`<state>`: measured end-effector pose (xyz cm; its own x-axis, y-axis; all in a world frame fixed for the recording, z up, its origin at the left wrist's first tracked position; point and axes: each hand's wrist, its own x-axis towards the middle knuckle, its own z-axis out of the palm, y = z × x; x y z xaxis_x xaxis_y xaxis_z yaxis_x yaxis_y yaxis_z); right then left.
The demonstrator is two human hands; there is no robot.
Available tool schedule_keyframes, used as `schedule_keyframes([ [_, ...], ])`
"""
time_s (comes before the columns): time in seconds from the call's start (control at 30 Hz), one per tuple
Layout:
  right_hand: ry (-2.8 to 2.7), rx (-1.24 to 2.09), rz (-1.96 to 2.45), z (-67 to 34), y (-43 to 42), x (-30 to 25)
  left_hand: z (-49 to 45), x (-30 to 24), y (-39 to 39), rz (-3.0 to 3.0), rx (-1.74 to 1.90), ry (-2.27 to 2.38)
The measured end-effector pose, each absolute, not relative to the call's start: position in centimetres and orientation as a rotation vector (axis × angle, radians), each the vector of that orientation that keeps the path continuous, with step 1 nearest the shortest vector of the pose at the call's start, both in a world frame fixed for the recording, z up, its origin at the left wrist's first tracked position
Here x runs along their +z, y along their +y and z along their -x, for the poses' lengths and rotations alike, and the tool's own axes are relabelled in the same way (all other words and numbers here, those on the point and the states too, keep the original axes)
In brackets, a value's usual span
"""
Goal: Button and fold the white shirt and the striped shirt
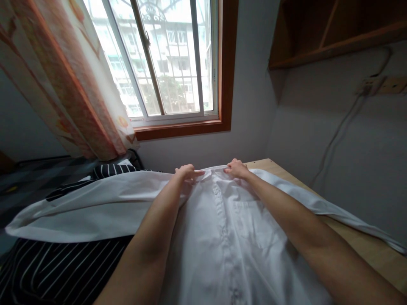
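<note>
A white button-up shirt [203, 228] lies spread front side up, its collar at the far end and its sleeves stretched out to both sides. My left hand [188, 171] grips the shirt just left of the collar, thumb pointing toward the middle. On the other side of the collar, my right hand [235, 168] has its fingers closed on the fabric. A chest pocket shows on the right half, and a wrinkled button strip runs down the centre. The left sleeve lies over black cloth with white stripes [63, 267].
Beneath the shirt is a light wooden tabletop [378, 245], against the wall on the right. A checked dark surface [34, 173] lies at left, below a patterned curtain [73, 76]. A shelf [343, 44] and a hanging cable [337, 131] are on the right wall.
</note>
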<state>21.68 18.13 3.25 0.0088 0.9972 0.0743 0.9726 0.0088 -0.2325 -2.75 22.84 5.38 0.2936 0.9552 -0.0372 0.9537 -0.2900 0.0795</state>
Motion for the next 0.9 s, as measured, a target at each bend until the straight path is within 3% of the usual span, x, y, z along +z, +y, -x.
schedule_keyframes([
  [0.1,-1.918,0.071,2.06,-20.2,17.5,2.8,1.4,5.1,21.4,-2.525,0.037,1.998],
  [0.27,-1.928,-0.12,1.876,-17.5,15.0,0.6,-0.4,2.4,18.2,-2.884,0.207,1.764],
  [0.5,-2.223,0.257,1.972,-17.0,14.5,-1.0,0.0,-0.1,17.5,-2.547,0.098,1.839],
  [0.63,-2.317,0.303,1.927,-18.3,15.6,-0.5,0.4,0.2,18.1,-2.475,0.068,1.823],
  [0.8,-2.223,0.298,1.989,-18.1,16.1,-1.0,-0.4,0.2,16.9,-2.541,0.448,2.08],
  [0.9,-1.949,0.225,2.161,-17.0,16.0,-1.5,-0.6,0.2,16.0,-2.773,0.488,1.848],
])
